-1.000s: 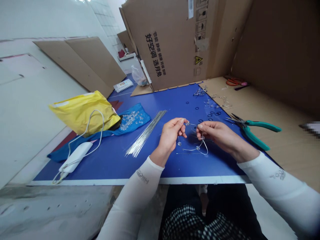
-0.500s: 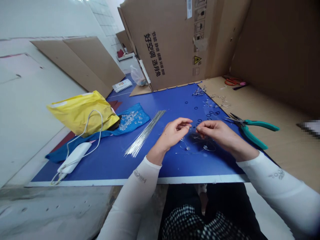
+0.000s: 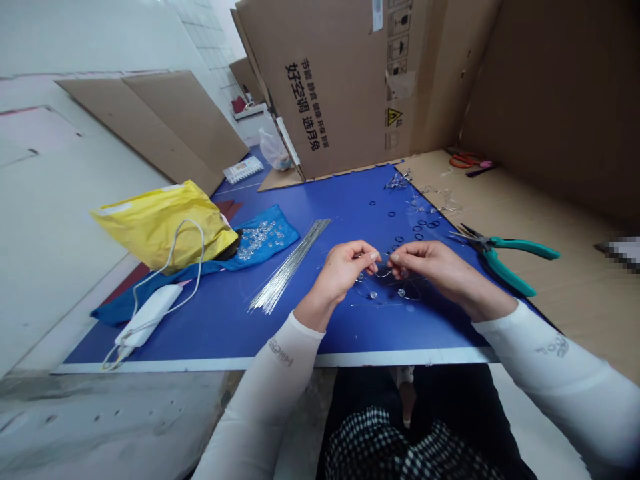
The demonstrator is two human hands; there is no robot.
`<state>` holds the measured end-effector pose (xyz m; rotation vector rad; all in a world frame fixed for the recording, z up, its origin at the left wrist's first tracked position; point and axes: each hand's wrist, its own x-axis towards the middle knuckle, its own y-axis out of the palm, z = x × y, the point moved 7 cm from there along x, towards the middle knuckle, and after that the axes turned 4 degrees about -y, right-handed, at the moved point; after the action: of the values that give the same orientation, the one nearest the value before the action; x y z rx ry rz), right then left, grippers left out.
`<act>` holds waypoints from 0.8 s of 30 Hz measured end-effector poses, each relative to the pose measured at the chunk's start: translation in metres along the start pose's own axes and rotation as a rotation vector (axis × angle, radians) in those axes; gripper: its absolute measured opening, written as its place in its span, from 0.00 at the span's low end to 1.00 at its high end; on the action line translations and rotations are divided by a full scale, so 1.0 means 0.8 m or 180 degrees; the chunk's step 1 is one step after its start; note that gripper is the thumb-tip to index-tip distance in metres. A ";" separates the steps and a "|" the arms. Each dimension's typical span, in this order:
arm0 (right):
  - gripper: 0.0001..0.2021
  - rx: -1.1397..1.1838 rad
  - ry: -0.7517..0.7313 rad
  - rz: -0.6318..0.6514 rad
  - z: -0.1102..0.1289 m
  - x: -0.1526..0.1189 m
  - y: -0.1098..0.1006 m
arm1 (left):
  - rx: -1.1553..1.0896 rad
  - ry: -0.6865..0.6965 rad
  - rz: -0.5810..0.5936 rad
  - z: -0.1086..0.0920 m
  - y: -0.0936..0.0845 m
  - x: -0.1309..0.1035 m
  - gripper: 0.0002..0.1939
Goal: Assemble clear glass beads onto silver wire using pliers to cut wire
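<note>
Close together over the blue tabletop (image 3: 330, 340), my left hand (image 3: 353, 263) and my right hand (image 3: 425, 263) each pinch a thin wire (image 3: 384, 273) that curves between the fingertips. Fine loops with clear beads (image 3: 401, 293) hang or lie just below the hands; which of the two I cannot tell. Another clear bead (image 3: 373, 295) shows under my left hand. Several small black rings (image 3: 419, 237) lie past my fingers. A bundle of straight silvery wires (image 3: 293, 267) rests left of my left hand.
Green-handled pliers (image 3: 505, 257) lie at the right, jaws toward my right hand. A blue cloth (image 3: 285, 230) carries loose clear beads, beside a yellow bag (image 3: 165, 223) and a white power strip (image 3: 150, 317). Orange scissors (image 3: 465, 160) lie behind; a cardboard box (image 3: 350, 100) stands at the back.
My left hand has closed its fingers into a pinch on the wire and come nearer my right fingertips. The beaded loops below have shifted slightly left.
</note>
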<state>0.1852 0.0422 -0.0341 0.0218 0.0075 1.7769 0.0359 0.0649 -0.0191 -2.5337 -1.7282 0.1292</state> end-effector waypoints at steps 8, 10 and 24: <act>0.22 0.0590 0.0254 -0.0100 -0.012 0.000 -0.008 | -0.0584 -0.0521 -0.0055 0.013 -0.002 0.003 0.06; 0.22 0.0737 0.0298 -0.0176 -0.015 0.000 -0.011 | -0.0726 -0.0637 -0.0096 0.016 -0.004 0.003 0.06; 0.16 0.0466 0.0068 -0.0178 -0.005 0.003 -0.007 | -0.0589 -0.0436 0.0028 0.015 0.001 0.003 0.06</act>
<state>0.1902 0.0458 -0.0384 0.1075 0.1523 1.7178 0.0362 0.0669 -0.0313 -2.7220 -1.8591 0.1536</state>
